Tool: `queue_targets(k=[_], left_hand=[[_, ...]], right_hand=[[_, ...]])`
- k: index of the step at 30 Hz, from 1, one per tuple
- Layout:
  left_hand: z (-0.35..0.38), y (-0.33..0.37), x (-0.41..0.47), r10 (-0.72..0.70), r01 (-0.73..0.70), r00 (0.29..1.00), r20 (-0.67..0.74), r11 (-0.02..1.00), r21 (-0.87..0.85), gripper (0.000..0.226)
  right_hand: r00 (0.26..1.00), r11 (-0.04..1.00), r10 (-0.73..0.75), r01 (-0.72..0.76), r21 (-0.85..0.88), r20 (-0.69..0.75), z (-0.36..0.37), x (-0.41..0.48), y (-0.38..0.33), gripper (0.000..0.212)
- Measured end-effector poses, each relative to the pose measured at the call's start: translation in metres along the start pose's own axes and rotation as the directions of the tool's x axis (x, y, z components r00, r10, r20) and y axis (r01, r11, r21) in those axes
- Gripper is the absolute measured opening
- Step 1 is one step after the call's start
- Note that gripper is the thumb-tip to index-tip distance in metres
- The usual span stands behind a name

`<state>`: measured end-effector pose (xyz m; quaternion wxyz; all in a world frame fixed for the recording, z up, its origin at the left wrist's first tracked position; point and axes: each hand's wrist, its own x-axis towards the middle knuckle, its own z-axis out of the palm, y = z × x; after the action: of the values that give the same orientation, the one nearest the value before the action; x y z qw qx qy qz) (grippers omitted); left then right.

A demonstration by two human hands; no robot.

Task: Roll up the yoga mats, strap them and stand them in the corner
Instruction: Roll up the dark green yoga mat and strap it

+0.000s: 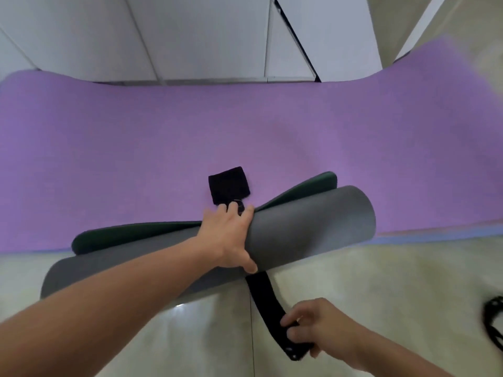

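Under left hand (pixel 228 238): rolled mat (pixel 313 224), fingers (pixel 233 210) wrapped round | right hand (pixel 318 322) pinches strap (pixel 268 297)

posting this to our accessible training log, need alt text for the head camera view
A person's left hand grips a rolled grey mat at its middle while the right hand holds the near end of a black strap that runs under the roll. The strap's far end lies on a purple mat spread flat behind.
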<state>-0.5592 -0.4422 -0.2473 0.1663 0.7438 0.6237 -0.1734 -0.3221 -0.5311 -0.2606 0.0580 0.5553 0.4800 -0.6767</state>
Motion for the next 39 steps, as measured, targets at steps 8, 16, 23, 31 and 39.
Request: queue_targets(k=[8, 16, 23, 31, 39], left_hand=[[0.035, 0.005, -0.010, -0.031, 0.031, 0.997, -0.071, 0.999, -0.008, 0.132], [0.022, -0.017, -0.007, -0.002, 0.017, 0.998, 0.056, 0.963, -0.271, 0.121], [-0.002, -0.052, 0.017, -0.033, 0.242, 0.964, 0.263, 0.515, -0.822, 0.060], [0.012, -0.087, 0.054, -0.223, 0.505, 0.851, 0.475, 0.103, -0.857, 0.018], [0.028, -0.083, 0.084, -0.384, 0.447, 0.839, 0.385, 0.083, -0.891, 0.060]], right_hand=[[0.931, 0.931, -0.364, 0.364, 0.029, -0.008, -0.015, 0.004, -0.063, 0.046], [0.634, 0.556, -0.738, 0.376, -0.741, -0.232, -0.017, 0.064, -0.116, 0.016], [0.441, 0.479, -0.851, 0.427, -0.767, -0.286, -0.015, 0.099, -0.112, 0.016], [0.501, 0.529, -0.810, 0.404, -0.746, -0.304, -0.025, 0.132, -0.126, 0.011], [0.526, 0.383, -0.830, 0.295, -0.875, -0.185, -0.015, 0.134, -0.103, 0.031]])
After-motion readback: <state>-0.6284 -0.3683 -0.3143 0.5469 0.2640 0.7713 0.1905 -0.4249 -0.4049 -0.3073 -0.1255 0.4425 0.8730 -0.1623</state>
